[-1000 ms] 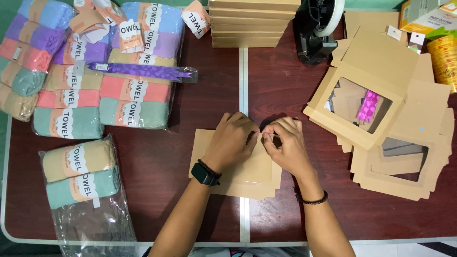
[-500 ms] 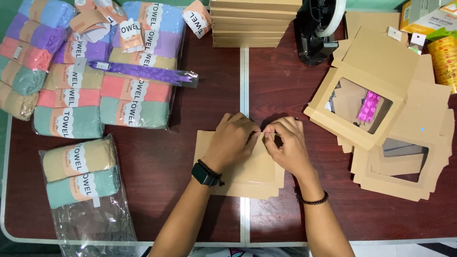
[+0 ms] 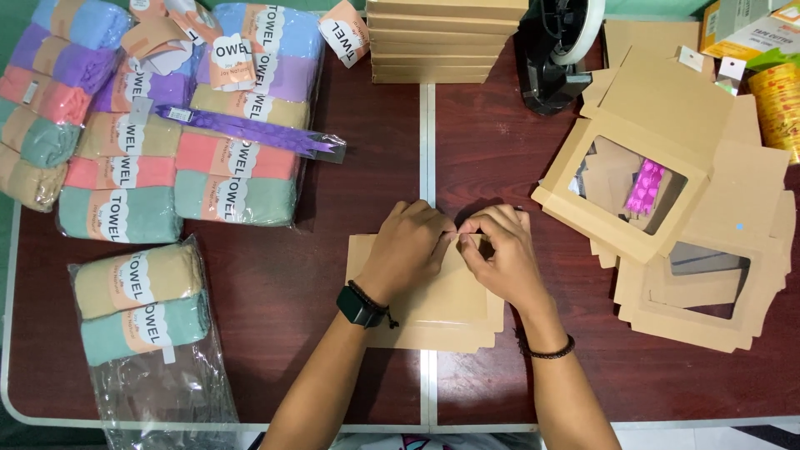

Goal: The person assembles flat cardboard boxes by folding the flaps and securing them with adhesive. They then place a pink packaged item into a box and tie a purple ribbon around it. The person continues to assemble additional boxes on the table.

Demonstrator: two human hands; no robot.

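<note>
Both hands sit at the middle of the dark red table (image 3: pixel 275 283), on a flat brown cardboard sheet (image 3: pixel 450 304) lying near the person, across the table's centre seam. The sheet is plain kraft-coloured, rectangular, w/ a second layer showing at its near and right edges, so it looks folded or stacked; can't tell which. The left hand (image 3: pixel 407 250), black watch on the wrist, is curled w/ fingertips pinched on the sheet's far edge. The right hand (image 3: pixel 500 254), dark band at the wrist, is likewise curled, thumb and fingers nipped shut on the same edge, the two hands' fingertips touching. To the right: an open brown box with a window lid (image 3: pixel 621 187), a pink item inside, resting on more flat window sheets (image 3: pixel 708 283). Far centre: a stack of flat cardboard (image 3: pixel 446 37), w/ a black tape dispenser (image 3: pixel 558 54) just right of it. Left side: bagged pastel towels (image 3: pixel 158 125) w/ a purple ribbon (image 3: pixel 250 129) on top, and a smaller towel bag (image 3: pixel 142 304) nearer.
</note>
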